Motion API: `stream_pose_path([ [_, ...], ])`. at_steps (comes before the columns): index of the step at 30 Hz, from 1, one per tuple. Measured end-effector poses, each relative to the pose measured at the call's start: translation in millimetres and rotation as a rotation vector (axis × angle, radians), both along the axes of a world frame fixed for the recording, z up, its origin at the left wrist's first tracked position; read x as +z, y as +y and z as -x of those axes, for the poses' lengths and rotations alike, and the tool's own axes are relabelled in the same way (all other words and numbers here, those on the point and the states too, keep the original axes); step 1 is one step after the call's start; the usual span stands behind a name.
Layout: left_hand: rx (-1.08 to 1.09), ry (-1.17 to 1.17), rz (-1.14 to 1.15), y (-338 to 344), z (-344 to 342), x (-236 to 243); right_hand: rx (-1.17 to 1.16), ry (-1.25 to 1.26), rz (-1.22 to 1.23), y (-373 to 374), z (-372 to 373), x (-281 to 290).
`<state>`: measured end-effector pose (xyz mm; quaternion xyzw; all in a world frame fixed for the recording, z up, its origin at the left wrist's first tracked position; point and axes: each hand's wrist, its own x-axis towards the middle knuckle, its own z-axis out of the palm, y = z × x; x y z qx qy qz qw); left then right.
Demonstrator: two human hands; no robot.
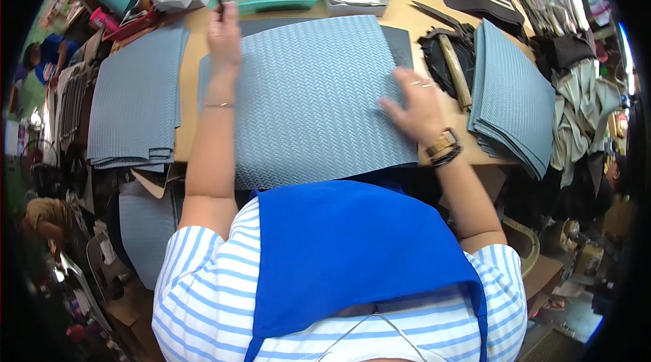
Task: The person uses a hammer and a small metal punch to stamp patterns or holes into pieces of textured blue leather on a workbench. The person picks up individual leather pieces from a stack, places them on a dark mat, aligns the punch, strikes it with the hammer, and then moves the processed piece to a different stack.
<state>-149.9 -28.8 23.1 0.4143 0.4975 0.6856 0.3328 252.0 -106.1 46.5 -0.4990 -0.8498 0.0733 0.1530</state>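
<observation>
A large blue-grey sheet with a woven-look texture (315, 101) lies in front of me, over a darker flat board (401, 43) whose edge shows at the far right. My left hand (225, 36) is at the sheet's far left corner, its fingers closed around a small, slim dark thing (219, 6). Blur keeps me from telling its kind. At the right edge of the sheet, my right hand (415, 105) has thumb and fingers apart, holding nothing.
Similar textured sheets are stacked at left (135, 101) and right (512, 94). Beyond them stand a green basket (234, 4) of small pale pieces and a white box (356, 6). Scissors (437, 14) and a wooden-handled tool (454, 70) lie at right. Other people are at far left.
</observation>
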Motion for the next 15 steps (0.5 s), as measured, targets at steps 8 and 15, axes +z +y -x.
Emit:
stream_pose_path([
  [8,0.362,0.924,0.255,-47.7,155.5,-1.5,-0.142,0.502,0.004,-13.5,4.0,7.0],
  [15,0.416,1.363,0.689,-153.8,199.8,-14.7,-0.648,0.269,-0.255,31.9,-254.6,101.4],
])
